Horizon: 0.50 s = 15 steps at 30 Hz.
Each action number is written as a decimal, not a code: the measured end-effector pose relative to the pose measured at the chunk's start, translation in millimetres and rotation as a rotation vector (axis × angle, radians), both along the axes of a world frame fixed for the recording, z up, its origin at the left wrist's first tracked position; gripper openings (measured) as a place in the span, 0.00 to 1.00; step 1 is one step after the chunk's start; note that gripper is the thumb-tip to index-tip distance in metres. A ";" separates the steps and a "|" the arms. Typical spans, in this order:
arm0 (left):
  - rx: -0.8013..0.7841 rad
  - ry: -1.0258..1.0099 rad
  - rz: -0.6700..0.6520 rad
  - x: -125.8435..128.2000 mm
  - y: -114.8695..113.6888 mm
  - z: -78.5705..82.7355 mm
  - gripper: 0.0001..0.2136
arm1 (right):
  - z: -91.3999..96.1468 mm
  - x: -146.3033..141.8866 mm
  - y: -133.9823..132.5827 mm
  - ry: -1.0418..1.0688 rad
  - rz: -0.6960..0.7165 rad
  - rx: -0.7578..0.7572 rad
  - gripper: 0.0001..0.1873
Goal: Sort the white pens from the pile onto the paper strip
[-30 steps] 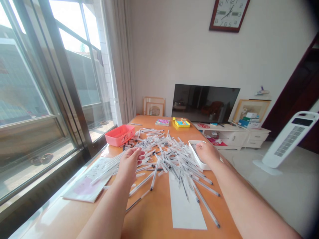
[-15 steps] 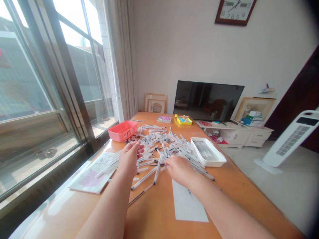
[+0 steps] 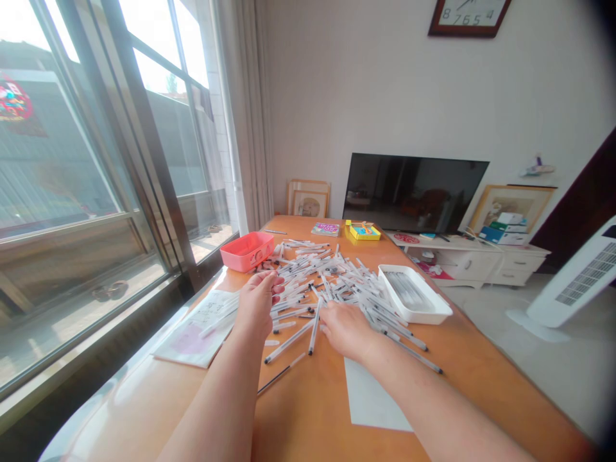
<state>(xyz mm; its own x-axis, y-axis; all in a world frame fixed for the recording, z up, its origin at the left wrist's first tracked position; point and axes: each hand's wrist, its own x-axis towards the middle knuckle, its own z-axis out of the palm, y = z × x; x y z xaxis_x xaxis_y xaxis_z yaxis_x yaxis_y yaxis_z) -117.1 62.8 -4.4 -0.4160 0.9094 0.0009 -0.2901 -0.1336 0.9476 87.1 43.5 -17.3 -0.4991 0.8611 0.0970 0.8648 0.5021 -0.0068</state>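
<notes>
A wide heap of clear pens with black ends (image 3: 332, 273) covers the middle of the wooden table. My left hand (image 3: 260, 298) is at the heap's left side, fingers curled in and thumb against them. What it grips, if anything, is hidden. Several pale pen barrels (image 3: 219, 317) stretch from behind it over a notebook (image 3: 185, 346); whether it holds them I cannot tell. My right hand (image 3: 347, 328) touches the heap's near edge with its fingers pinched together, beside a black-tipped pen (image 3: 314, 330). Its fingertips are partly hidden. Below it lies a white paper sheet (image 3: 373, 401).
A white tray (image 3: 436, 314) with thin rods stands right of the heap. On the left is a red plastic basket (image 3: 240, 256). A yellow box (image 3: 364, 233) and a booklet (image 3: 325, 229) lie at the far end. One dark refill (image 3: 279, 375) lies near the front.
The view has turned slightly left and down. My right hand has moved a little left over the heap. A small tip that showed over the paper below it is out of sight.
</notes>
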 end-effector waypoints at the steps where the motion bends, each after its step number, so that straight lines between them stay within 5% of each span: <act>1: -0.006 0.031 -0.007 0.7 -0.8 0.6 0.20 | -0.2 1.4 -1.2 0.010 -0.003 0.006 0.07; 8: -0.025 0.403 -0.119 11.2 -1.9 -5.0 0.14 | -3.2 8.9 -15.9 0.034 -0.010 -0.011 0.09; 15: -0.048 1.156 -0.235 33.8 -2.8 -30.8 0.10 | -1.2 10.5 -18.7 0.033 -0.058 -0.045 0.09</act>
